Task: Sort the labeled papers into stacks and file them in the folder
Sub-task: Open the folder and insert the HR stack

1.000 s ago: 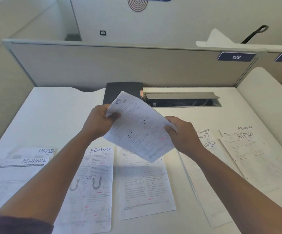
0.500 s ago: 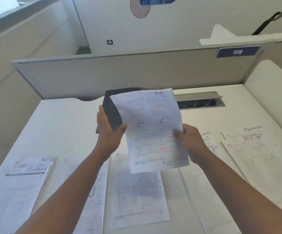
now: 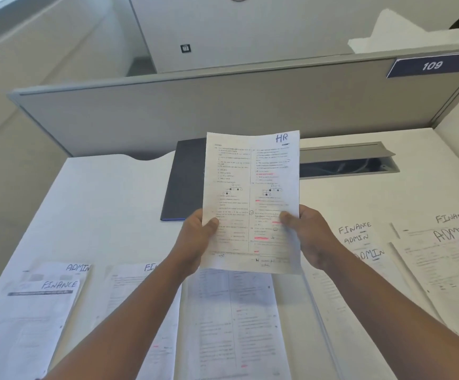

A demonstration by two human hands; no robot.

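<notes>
Nearest on the tabletop point(image 3: 107, 204), papers are lying spread face up so their headings are showing: a left stack point(image 3: 30, 311) reading ADMIN and FINANCE, a sheet point(image 3: 143, 297) starting "FI", and right-hand piles point(image 3: 360, 242) reading FINANCE and ADMIN. Above them, the left hand point(image 3: 195, 239) and right hand point(image 3: 310, 237) are pinching the lower side edges of the HR sheet point(image 3: 250, 193), holding it upright, probably to read its label. Beyond it, the dark folder point(image 3: 184, 182) is lying closed below a partition tag point(image 3: 431, 65) reading 109.
</notes>
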